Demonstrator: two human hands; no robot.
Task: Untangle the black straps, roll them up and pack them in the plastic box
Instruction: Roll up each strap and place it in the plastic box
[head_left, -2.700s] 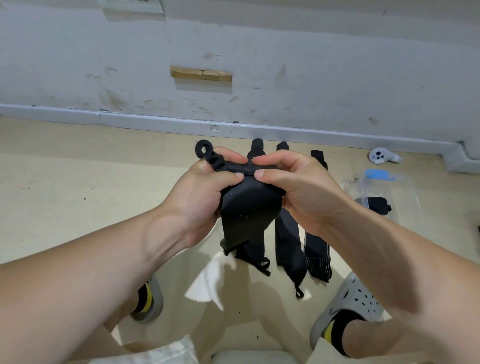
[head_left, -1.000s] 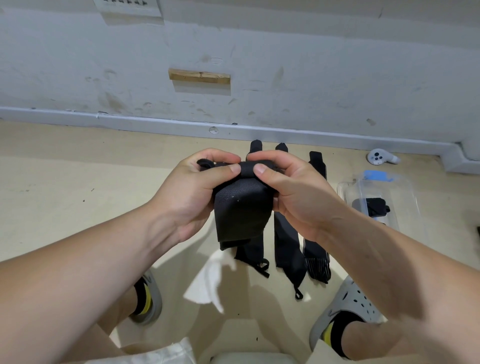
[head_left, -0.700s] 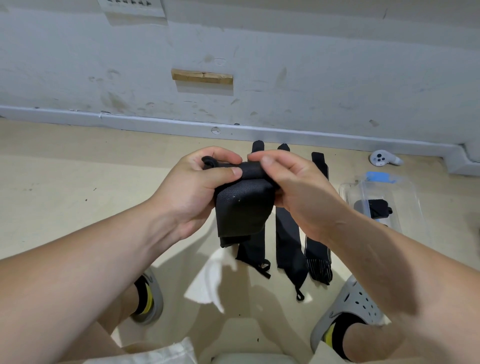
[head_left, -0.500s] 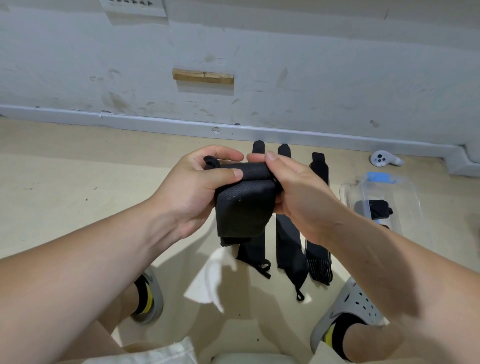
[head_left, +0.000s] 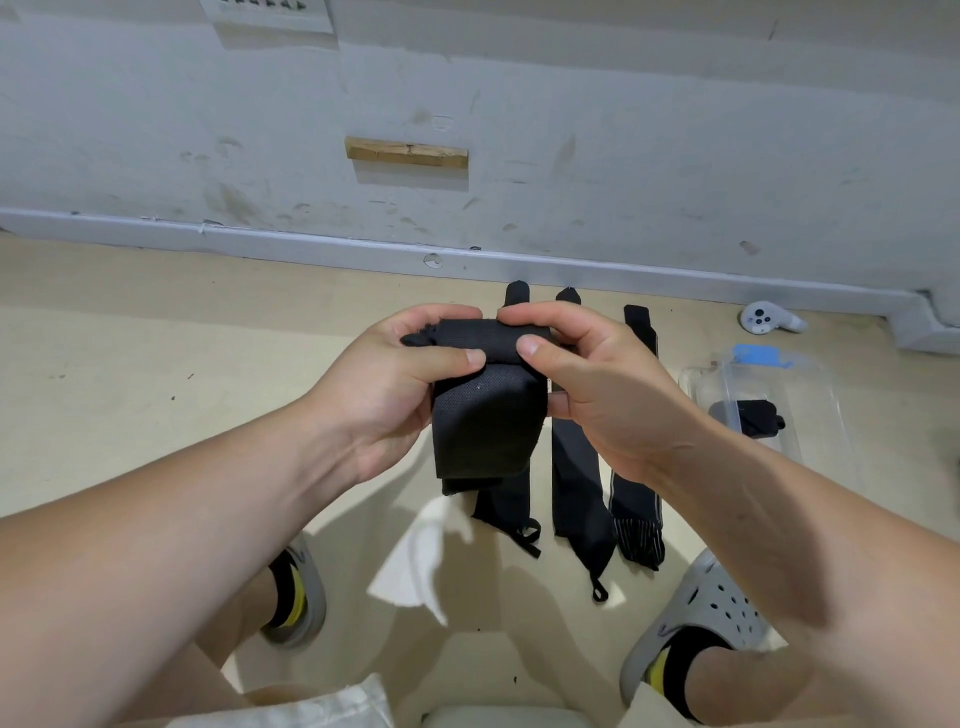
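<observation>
Grey clog (head_left: 701, 613) on my right foot sits nearest, with a scrap of white paper (head_left: 415, 566) on the floor between my feet. Above that, both hands hold one black strap (head_left: 485, 415). My left hand (head_left: 389, 384) pinches its rolled top between thumb and curled fingers, my right hand (head_left: 597, 400) pinches it from the other side, and the loose end hangs down flat. Three more straps (head_left: 574, 467) lie side by side on the floor beneath (stretched out toward the wall). To the right stands the clear plastic box (head_left: 815, 395) with one rolled strap (head_left: 756, 418) inside. Beyond it a white controller (head_left: 763, 318) rests by the skirting.
</observation>
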